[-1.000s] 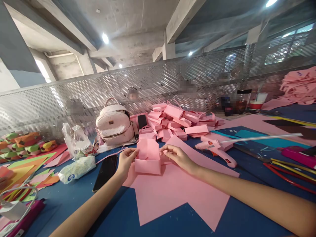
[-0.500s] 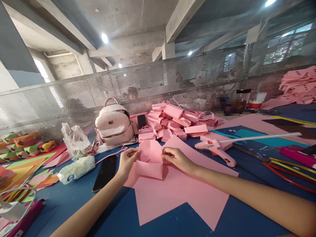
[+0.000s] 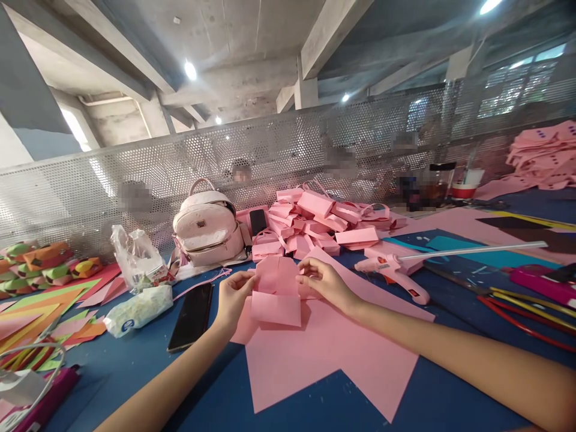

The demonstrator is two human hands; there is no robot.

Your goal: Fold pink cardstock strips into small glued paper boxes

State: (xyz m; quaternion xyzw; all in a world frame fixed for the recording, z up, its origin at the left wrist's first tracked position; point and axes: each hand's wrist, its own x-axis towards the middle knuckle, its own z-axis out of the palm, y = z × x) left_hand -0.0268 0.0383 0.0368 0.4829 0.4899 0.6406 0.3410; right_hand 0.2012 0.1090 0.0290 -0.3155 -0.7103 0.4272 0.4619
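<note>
A folded pink paper pouch (image 3: 276, 308) stands in front of me, its front pocket facing me and its back flap raised. My left hand (image 3: 237, 293) is closed in a pinch on the pouch's left edge. At the right edge, my right hand (image 3: 321, 283) has thumb and fingertips on the paper, the other fingers curled loosely. Under the pouch lies a large pink paper sheet (image 3: 333, 342) with a notch cut into its near side.
Behind the pouch is a heap of folded pink paper pieces (image 3: 315, 219). A glue gun (image 3: 396, 276) lies to the right, near scissors with red and yellow handles (image 3: 508, 306). To the left are a phone (image 3: 191, 317), a tissue pack (image 3: 139, 309) and a backpack (image 3: 207, 228).
The pouch has shifted slightly right and its front pocket now stands flatter against the back, hiding its inside. My right hand's fingers have lifted and loosened a little.
</note>
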